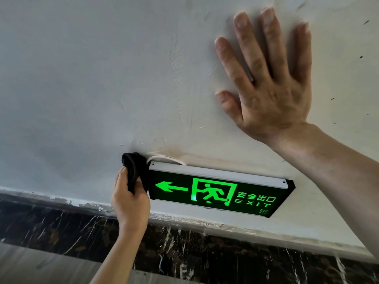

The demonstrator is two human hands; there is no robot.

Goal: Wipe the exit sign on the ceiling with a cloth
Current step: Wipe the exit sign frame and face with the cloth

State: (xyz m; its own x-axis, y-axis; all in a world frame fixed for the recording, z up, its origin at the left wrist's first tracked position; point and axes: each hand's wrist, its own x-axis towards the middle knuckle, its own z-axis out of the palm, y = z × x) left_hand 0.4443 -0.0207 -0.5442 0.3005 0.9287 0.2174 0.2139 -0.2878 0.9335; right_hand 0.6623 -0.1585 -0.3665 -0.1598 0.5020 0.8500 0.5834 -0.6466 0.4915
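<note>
Head view: left hand (130,199) clenching black cloth (135,171) against exit sign (217,191) end, right hand (268,83) splayed flat on ceiling (92,78).

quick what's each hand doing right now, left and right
Left hand: closed, holding the black cloth against the left end of the exit sign.
Right hand: open, holding nothing, spread flat against the ceiling.

Lit green exit sign (217,191) on ceiling; black cloth (134,171) at its left end.
</note>
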